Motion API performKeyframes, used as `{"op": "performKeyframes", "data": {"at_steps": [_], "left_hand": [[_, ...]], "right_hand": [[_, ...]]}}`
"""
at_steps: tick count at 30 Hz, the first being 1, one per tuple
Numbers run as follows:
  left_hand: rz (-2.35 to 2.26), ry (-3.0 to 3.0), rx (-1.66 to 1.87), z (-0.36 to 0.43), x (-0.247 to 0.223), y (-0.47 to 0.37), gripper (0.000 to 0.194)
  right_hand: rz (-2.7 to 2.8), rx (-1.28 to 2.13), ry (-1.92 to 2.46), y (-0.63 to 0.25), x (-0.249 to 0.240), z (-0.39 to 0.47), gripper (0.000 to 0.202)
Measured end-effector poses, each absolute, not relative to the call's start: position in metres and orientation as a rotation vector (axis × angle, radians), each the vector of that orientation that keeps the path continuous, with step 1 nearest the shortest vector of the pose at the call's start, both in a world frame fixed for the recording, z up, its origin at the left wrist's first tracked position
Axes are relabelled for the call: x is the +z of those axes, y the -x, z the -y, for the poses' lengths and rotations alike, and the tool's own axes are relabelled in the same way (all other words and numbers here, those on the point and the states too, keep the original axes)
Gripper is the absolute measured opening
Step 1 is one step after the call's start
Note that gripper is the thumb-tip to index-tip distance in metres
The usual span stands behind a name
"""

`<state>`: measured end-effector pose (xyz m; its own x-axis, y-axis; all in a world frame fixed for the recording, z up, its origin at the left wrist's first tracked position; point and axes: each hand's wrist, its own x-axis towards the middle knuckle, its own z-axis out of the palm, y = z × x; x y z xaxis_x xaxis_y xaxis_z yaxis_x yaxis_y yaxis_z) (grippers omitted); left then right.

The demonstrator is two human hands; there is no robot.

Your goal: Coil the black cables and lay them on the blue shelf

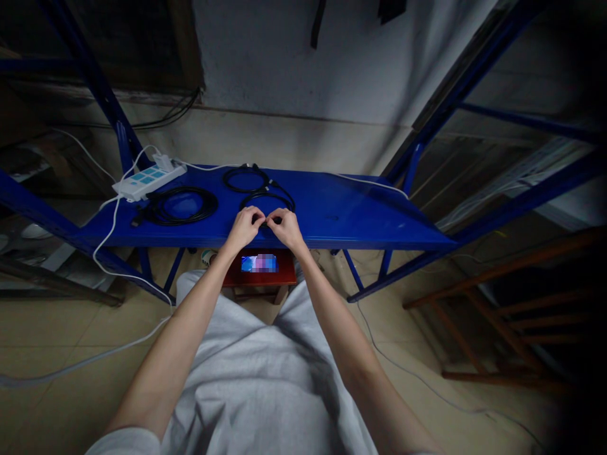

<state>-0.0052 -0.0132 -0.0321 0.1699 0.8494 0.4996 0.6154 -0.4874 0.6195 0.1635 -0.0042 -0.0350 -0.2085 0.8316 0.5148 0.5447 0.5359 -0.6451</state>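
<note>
A coiled black cable [268, 194] lies on the blue shelf [346, 212], close to its front edge. My left hand [245, 225] and my right hand [284, 227] meet at the near side of this coil, thumbs and fingers pinched together. Between the fingertips a small dark stretch of the cable shows; the fingers hide most of it. Just behind sits a second, smaller black cable coil [226, 180] with its connectors at the back. To the left rests a larger black cable coil [208, 205], its plug end pointing toward the front left.
A white power strip [149, 180] with blue sockets stands at the shelf's left end, a white cord [114, 221] hanging from it. Below the shelf, a phone [258, 263] lies on a red-brown stool [237, 278]. Blue metal posts [427, 139] frame both sides.
</note>
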Motion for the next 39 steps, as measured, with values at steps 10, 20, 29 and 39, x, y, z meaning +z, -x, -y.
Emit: {"op": "performKeyframes", "data": {"at_steps": [10,20,29,39], "left_hand": [[-1.459,-2.171,1.187,0.016,-0.032,0.001,0.012],[-1.553,-2.138,1.166,0.015,-0.032,-0.003,0.015],[-1.619,-2.121,1.159,0.019,-0.029,-0.007,0.016],[-1.583,-2.173,1.174,0.021,-0.029,-0.007,0.015]], "right_hand": [[1.837,0.380,1.117,-0.163,-0.032,0.011,0.012],[1.794,0.401,1.080,-0.166,-0.034,0.012,0.008],[1.796,0.411,1.066,-0.166,-0.034,0.012,0.008],[1.802,0.442,1.123,-0.166,-0.032,0.010,0.008]]}}
